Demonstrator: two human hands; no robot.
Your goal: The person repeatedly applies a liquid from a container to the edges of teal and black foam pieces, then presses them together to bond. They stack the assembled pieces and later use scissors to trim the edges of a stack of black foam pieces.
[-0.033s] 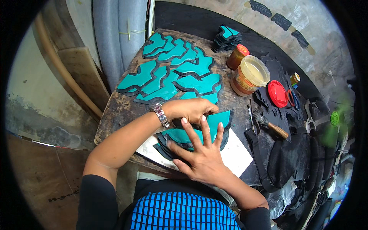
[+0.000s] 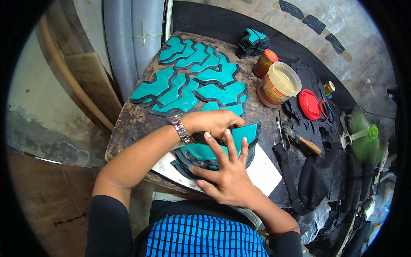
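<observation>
Worn dark wooden counter across the middle of the scene, with a black mat along its far edge. Spread over the far left of that counter, a layout of teal pieces with black borders, overlapping in rows, touching one another. White board at the near edge, under a small stack of the same teal pieces. Black mesh bag at the near right, strap trailing toward the board. Right hand laid flat on the stack, fingers spread wide, pressing down on the top teal piece. Left hand, with a metal wristwatch, curled over the far edge of that same top piece, fingers narrowed and pinching its rim. Top piece thus lay on the stack at the near middle of the counter, between both hands and touching each. Open plastic tub of pale glue to the far right, just beside a smaller orange-capped jar. Small pile of teal pieces farther back, near the mat. Red lid right of the tub, resting on scattered black cutouts. Hammer with a wooden handle right of the stack, near the bag strap. Thin metal tool just left of the hammer, kind not clear.
</observation>
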